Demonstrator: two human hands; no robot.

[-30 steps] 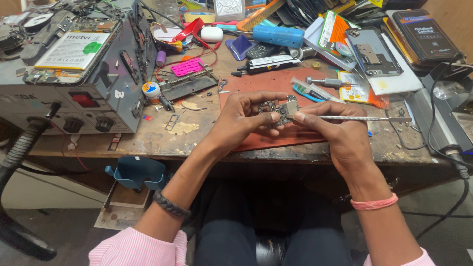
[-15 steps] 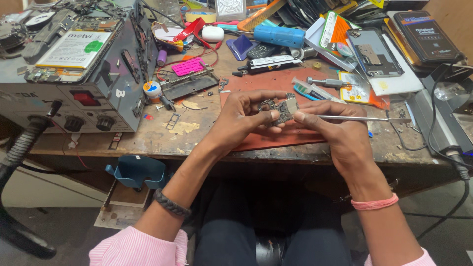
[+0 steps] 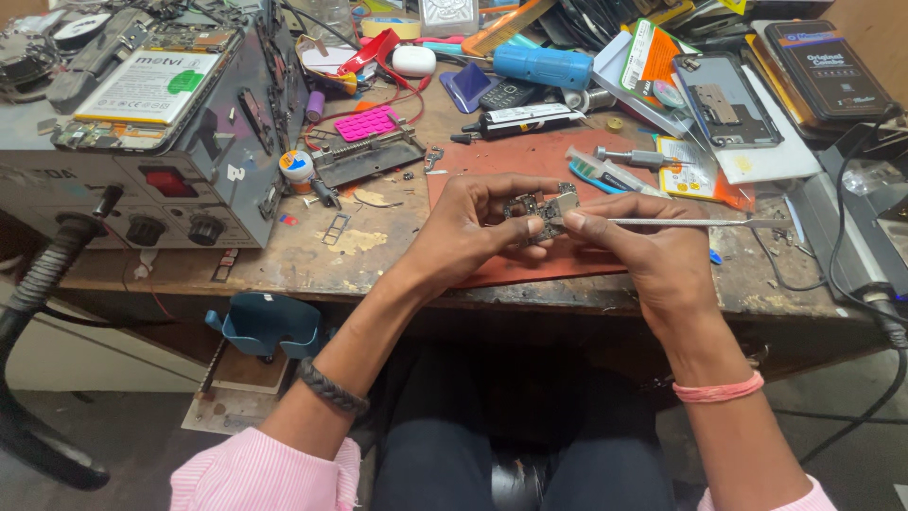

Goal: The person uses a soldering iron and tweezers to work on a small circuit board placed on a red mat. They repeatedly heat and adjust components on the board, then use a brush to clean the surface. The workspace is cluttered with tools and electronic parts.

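Wooden table (image 3: 312, 255), cluttered. Grey bench instrument (image 3: 189, 142) on its left side, a phone part lying on top. Red mat (image 3: 530, 161) mid-table. Above the mat's near edge, left hand (image 3: 468, 232) grips a small circuit board (image 3: 541, 206) between fingers and thumb. Right hand (image 3: 653, 251) pinches thin metal tweezers (image 3: 690, 223), touching the board.

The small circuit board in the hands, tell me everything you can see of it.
The circuit board is small, dark and irregular in outline, studded with tiny components and a silvery metal shield at its right end. It is held above the red mat, roughly level. The left hand pinches it between thumb and fingers; the right hand steadies its right edge while holding thin metal tweezers. Finer detail is too small to tell.
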